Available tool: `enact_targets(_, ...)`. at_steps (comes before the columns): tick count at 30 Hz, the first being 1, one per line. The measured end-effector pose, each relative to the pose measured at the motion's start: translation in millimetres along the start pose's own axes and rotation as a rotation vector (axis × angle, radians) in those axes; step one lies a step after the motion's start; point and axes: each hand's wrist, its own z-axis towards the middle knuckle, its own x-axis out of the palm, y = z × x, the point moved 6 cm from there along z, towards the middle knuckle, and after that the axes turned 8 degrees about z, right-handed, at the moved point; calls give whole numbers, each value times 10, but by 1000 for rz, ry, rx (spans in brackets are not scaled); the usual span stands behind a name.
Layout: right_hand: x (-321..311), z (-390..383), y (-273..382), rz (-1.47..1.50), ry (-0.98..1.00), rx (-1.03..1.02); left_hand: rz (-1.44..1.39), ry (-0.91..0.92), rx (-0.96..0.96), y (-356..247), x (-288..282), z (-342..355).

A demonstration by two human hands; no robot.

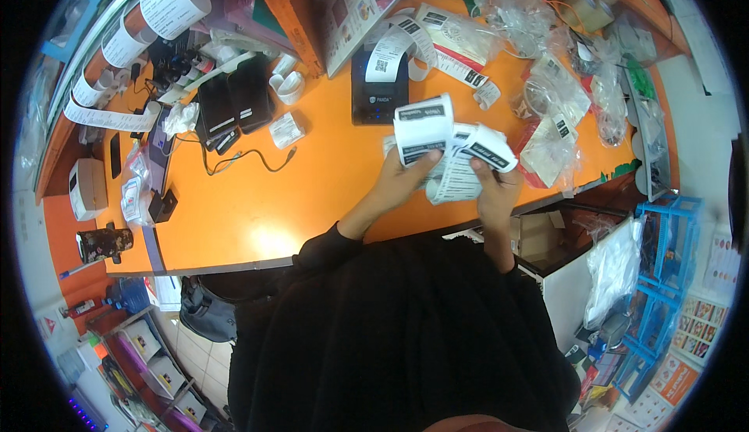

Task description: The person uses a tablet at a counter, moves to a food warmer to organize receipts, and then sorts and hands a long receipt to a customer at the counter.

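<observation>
Curled white printed receipts fill both hands above the orange table point(250, 198). My left hand point(399, 181) is closed on a receipt point(424, 126) whose upper end curls over, with the thumb pressed on its face. My right hand point(497, 190) pinches another receipt point(490, 148) at its lower edge. More printed strips hang between the two hands and overlap, so I cannot tell which hand bears each. Just beyond them stands a black receipt printer point(378, 106), a printed paper strip point(388, 56) coming out of its top.
Plastic-bagged packets point(546, 93) crowd the table's right side. Black flat devices point(234, 100) and a loose cable point(253, 155) lie left of the printer. Receipts hang from the shelf point(168, 7) at upper left. A patterned cup-like object point(105, 242) stands at the left edge.
</observation>
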Motion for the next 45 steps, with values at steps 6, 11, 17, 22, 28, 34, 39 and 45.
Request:
enact_targets(6,-18,-42,14,268,43,50,-113,53,102,-105,-23,93)
enact_targets(11,134,3,-73,205,110,202,105,-109,-5,130,-80,75)
enact_targets(17,193,36,-150,185,74,254,82,-202,94,102,-47,90)
enact_targets(22,131,16,-257,220,-18,307,128,-142,67,124,-31,138)
enact_targets(28,-79,37,-173,523,-107,178,-198,-12,0,38,-59,128)
enact_targets(34,41,-5,-224,293,12,221,69,-167,33,66,-57,117)
enact_targets(39,74,30,-208,365,-68,206,-21,-138,65,71,-11,101)
enact_targets(45,-51,52,-154,465,-132,132,-115,-32,112,-76,-62,67)
